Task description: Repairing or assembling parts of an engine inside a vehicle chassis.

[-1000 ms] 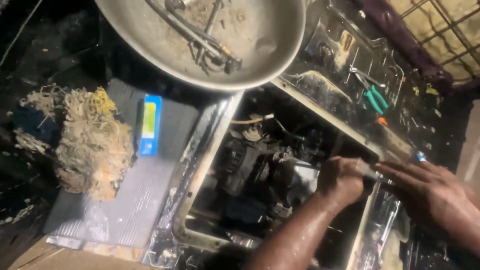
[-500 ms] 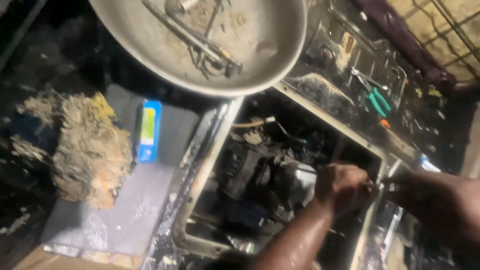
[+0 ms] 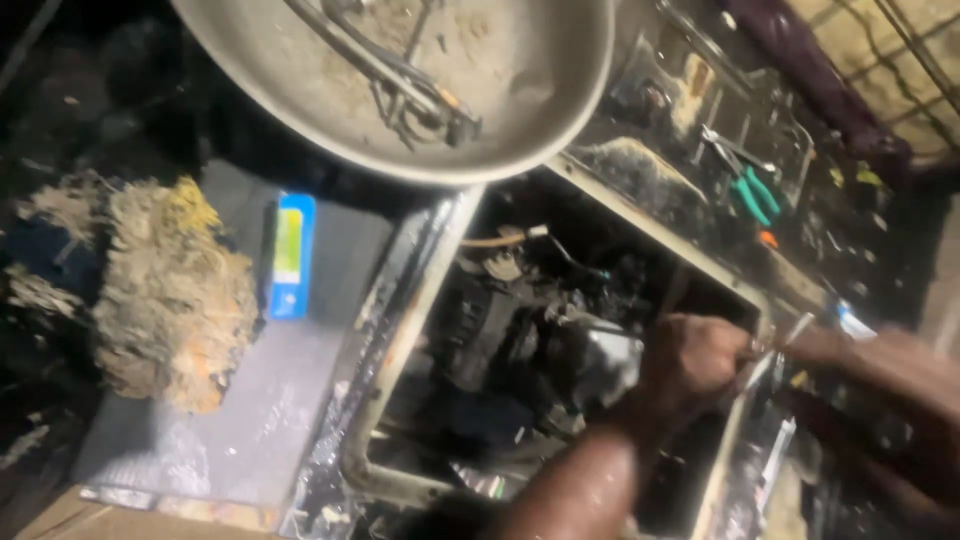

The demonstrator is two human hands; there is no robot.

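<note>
Left hand: we see our left hand (image 3: 700,368) clenched into a fist at the right edge of the engine bay, knuckles up, gripping something thin and metallic that we cannot make out clearly; the forearm runs down to the near edge of the view.
Right hand: our right hand (image 3: 880,365) comes in from the right, blurred; its fingers reach toward the same spot by the frame's right rail, just beside the left fist. We cannot tell whether it is closed on anything.
Metal piece: a slim bright metal piece (image 3: 795,330) shows between the two hands, at the frame's right rail; which hand holds it we cannot tell.
Engine: the dark, greasy engine (image 3: 520,330) sits inside the pale metal frame (image 3: 400,310), just left of the left fist.
Bowl: a wide metal bowl (image 3: 540,90) lies far and above the frame, with rods and tools lying in it.
Rag: a frayed, dirty rag bundle (image 3: 170,290) lies on the left.
Box: a small blue and yellow box (image 3: 290,255) rests on a grey sheet (image 3: 240,420), just right of the rag.
Pliers: green-handled pliers (image 3: 750,190) lie far right, well apart from the hands.
</note>
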